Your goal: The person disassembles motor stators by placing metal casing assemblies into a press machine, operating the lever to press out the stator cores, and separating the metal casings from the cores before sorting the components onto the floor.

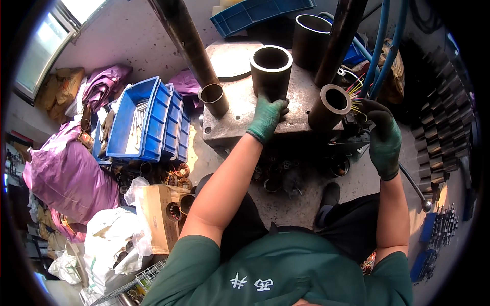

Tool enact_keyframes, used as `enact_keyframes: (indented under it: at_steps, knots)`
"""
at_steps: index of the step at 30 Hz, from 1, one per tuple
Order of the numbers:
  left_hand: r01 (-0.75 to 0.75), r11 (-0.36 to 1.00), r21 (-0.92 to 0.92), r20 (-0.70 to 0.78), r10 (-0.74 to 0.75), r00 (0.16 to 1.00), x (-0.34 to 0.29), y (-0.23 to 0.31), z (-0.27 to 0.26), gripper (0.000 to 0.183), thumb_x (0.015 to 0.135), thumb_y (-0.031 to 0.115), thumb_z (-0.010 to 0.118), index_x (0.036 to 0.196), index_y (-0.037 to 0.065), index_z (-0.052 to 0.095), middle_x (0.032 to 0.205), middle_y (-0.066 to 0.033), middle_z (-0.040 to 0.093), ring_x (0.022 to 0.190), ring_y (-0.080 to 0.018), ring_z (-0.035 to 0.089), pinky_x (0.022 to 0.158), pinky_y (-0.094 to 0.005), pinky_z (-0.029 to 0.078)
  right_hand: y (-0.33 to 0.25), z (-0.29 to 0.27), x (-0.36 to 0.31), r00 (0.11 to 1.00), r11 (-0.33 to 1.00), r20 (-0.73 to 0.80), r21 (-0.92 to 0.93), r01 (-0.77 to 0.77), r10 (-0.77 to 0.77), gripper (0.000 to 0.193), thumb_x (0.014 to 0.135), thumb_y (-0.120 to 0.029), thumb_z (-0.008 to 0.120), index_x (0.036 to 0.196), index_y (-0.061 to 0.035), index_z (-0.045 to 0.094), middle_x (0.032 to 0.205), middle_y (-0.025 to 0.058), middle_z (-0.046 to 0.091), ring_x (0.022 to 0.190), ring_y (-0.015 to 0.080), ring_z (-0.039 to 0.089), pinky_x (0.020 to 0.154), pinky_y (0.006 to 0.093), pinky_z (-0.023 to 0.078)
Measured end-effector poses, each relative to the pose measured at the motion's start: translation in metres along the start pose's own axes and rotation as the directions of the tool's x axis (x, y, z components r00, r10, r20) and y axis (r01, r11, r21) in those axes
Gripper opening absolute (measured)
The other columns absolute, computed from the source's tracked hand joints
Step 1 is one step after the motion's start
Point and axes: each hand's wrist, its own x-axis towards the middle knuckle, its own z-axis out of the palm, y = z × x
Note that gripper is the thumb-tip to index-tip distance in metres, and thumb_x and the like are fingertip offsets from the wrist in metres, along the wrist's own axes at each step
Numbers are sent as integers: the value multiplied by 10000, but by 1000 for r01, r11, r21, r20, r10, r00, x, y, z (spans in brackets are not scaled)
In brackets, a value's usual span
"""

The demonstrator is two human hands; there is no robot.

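Note:
My left hand [268, 116], in a green glove with dark fingers, is closed around the lower part of a dark metal tube [259, 81]. The tube is upright, with a bright, thick rim facing me. On the right, my right hand [384, 135], gloved the same way, has its fingers curled at a bundle of thin coloured wires [354, 92]. What the wires run into is hidden. Beside them, a thick-walled dark tube [319, 111] stands tilted in view at the right edge of the metal block [240, 127].
Two dark steel columns [186, 43] [341, 46] rise from the block, the left one ending in a sleeve [214, 104]. Another large tube [308, 51] stands behind. Blue hoses [380, 46] hang at right. Blue crates [153, 122], a purple sack [71, 173] and a cardboard box [158, 214] are left.

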Motion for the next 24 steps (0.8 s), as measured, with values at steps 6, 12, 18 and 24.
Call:
enact_keyframes:
  at_steps: [6,12,18,24]
  knots:
    - [-37,998,51,140,29,990,17,-6,16,544,929,44,691,1404,133,442,1333,-54,587,805,-138,619,676,-315,571,-13,6,9,992,992,65,-59,115,-111,177,933,121,596,1013,-35,615,1242,140,747,1351,305,619,1264,475,307]
    - [-487,873,9,-16,487,873,-35,43,-33,152,1058,133,624,1108,1,682,815,-59,692,722,-171,694,685,-299,602,10,27,15,998,994,25,-90,-57,60,318,990,-49,704,1307,-52,671,1455,118,617,1357,273,587,1126,396,487]
    - [-507,791,341,-278,600,750,-169,88,-166,184,1090,157,585,1118,4,683,710,-1,592,542,-93,522,499,-272,455,64,74,51,990,907,144,-418,57,4,424,1020,-273,697,1391,-73,649,1501,141,575,1359,302,585,1130,411,478]
    - [-78,696,714,-508,591,626,-338,-8,-334,248,1090,214,584,1113,2,711,710,24,587,584,-69,479,557,-259,402,105,87,79,952,797,225,-603,-29,205,410,1032,-256,628,1417,-115,630,1437,153,611,1332,336,589,1131,401,463]
